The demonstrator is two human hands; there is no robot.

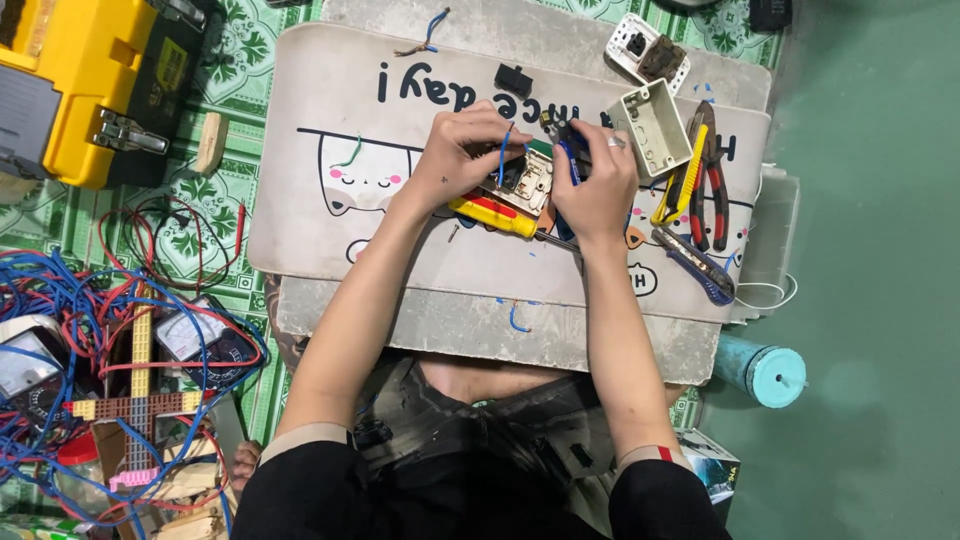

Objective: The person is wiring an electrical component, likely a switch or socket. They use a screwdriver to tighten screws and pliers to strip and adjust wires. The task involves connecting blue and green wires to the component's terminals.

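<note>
My left hand pinches a short blue wire over a small beige switch module that lies on a white mat. My right hand grips a dark tool with blue handles whose tip reaches toward the module. A yellow and red screwdriver lies on the mat just below both hands, touching neither. A ring shows on my right hand.
A beige wall box, red and yellow pliers and a blue utility knife lie to the right. A white socket is at the top. A yellow toolbox, tangled wires and meters are on the left; a teal roll stands lower right.
</note>
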